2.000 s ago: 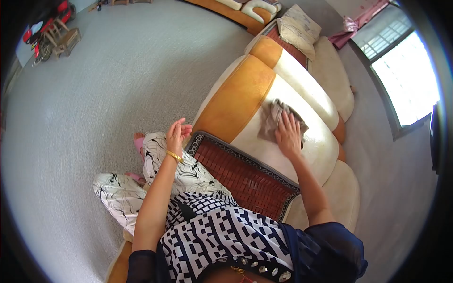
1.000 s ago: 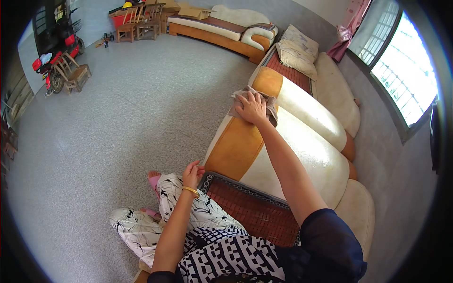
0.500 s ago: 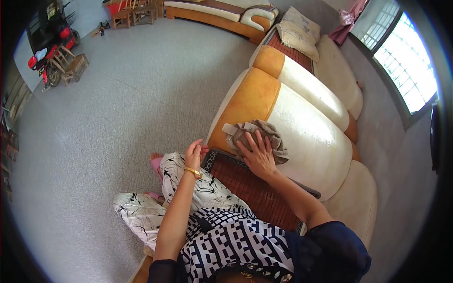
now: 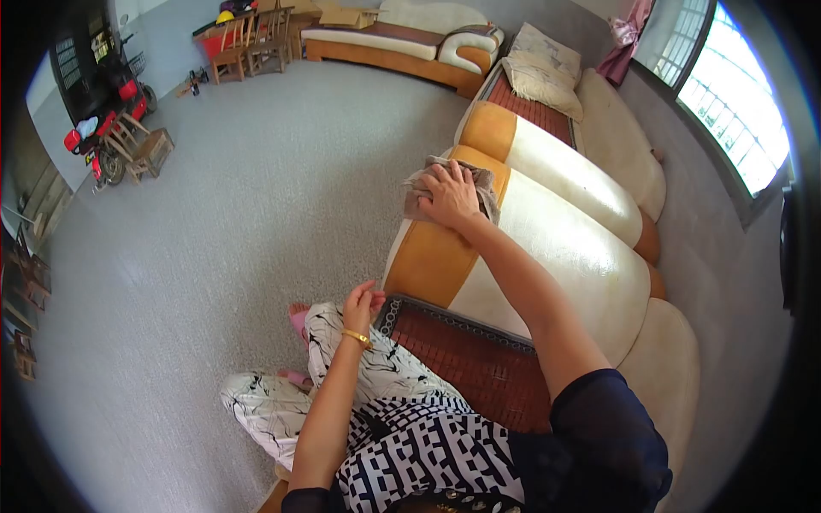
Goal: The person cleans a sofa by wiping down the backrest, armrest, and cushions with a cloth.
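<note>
My right hand (image 4: pixel 451 195) presses a crumpled grey-brown cloth (image 4: pixel 419 205) against the orange front section of the sofa armrest (image 4: pixel 438 265). Its fingers lie bent over the cloth, and part of the cloth hangs out past the armrest's left edge. My left hand (image 4: pixel 363 306), with a gold bracelet (image 4: pixel 357 337) at the wrist, hovers over my knee beside the near end of the armrest. Nothing is in it, and its fingers are loosely bent and apart. A dark red slatted seat mat (image 4: pixel 479 359) with a black patterned border covers the seat below.
Beyond the armrest stands a second one, then a seat with cushions (image 4: pixel 540 73). Another sofa (image 4: pixel 385 51) is against the far wall. On the left, a wooden chair (image 4: pixel 141 150) stands before a red motorbike (image 4: pixel 109 167). A barred window (image 4: pixel 735 94) is at the right.
My right hand has slid the cloth forward along the armrest, from its near end toward the far, outer edge. My left hand stays near my knee. The view has tilted up slightly.
</note>
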The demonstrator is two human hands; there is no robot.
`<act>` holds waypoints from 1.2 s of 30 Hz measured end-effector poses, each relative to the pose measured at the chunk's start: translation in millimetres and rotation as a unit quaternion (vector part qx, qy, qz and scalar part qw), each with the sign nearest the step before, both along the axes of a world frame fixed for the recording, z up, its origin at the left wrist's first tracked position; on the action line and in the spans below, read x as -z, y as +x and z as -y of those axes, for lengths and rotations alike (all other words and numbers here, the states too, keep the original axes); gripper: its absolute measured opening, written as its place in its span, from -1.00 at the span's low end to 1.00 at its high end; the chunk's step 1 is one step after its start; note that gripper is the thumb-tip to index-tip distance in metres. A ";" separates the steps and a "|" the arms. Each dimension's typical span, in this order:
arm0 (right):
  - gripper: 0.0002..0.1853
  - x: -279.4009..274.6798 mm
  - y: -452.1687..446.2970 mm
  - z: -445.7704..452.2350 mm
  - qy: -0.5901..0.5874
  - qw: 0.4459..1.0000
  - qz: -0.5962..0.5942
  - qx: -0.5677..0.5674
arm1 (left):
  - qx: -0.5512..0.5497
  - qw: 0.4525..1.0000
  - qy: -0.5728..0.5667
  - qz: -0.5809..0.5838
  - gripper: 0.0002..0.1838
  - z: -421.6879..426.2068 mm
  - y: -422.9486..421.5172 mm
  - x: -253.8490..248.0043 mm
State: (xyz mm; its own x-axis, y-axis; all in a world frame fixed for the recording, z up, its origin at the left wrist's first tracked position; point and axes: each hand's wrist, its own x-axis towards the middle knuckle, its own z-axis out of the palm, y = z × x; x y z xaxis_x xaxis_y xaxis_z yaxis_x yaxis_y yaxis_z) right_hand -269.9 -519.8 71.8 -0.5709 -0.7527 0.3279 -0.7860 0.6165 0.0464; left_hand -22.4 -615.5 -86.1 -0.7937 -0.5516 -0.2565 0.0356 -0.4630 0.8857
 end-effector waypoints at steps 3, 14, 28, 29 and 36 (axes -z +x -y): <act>-0.47 -4.2 -41.2 -9.8 -0.042 0.998 0.032 0.022 | 0.001 1.000 -0.010 0.009 -0.68 -0.8 0.7 2.6; -0.40 0.5 -102.3 -275.8 0.018 0.907 0.117 0.404 | 0.049 0.995 -0.061 0.056 -0.70 -0.6 -4.7 5.7; -0.41 61.4 26.8 -390.8 -0.079 0.848 -0.102 0.514 | 0.149 0.960 -0.235 -0.029 -0.75 -38.3 -37.0 -52.7; -0.40 69.7 35.1 -382.1 -0.087 0.851 -0.116 0.504 | 0.160 0.952 -0.257 -0.038 -0.75 -43.9 -37.0 -62.4; -0.33 75.2 118.3 -291.6 -0.106 0.927 -0.132 0.335 | 0.210 0.896 -0.375 -0.117 -0.75 -52.6 -45.3 -105.0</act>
State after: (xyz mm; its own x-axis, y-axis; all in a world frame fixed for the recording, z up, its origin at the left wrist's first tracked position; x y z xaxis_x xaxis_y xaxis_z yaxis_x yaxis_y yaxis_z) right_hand -151.6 -228.2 -3.4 -0.7655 -0.1612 0.6229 -0.2028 0.9792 0.0041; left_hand -67.7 -562.9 18.8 -0.9549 -0.1399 0.2619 0.2236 0.2416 0.9443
